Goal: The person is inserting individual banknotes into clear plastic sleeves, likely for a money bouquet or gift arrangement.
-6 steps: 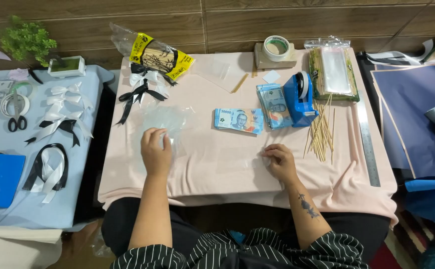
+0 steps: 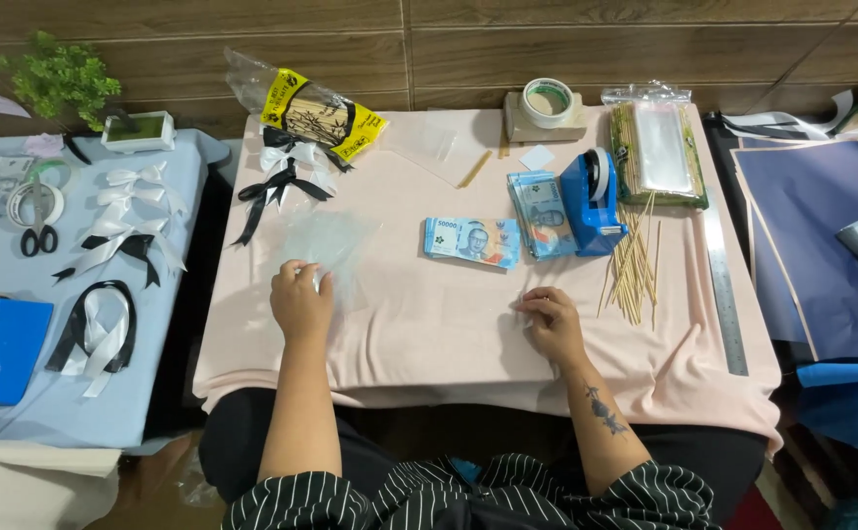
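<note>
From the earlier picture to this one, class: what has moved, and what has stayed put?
Hardly anything moved. The left hand still rests on the clear plastic sleeves; the right hand stays curled on the pink cloth. Banknotes, blue tape dispenser and wooden skewers lie unchanged.

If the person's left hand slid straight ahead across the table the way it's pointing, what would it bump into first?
The left hand points away from the body, already touching clear plastic sleeves. Going straight on, it would likely cross them and reach the black and white ribbon bows, though depth is hard to judge.
</note>
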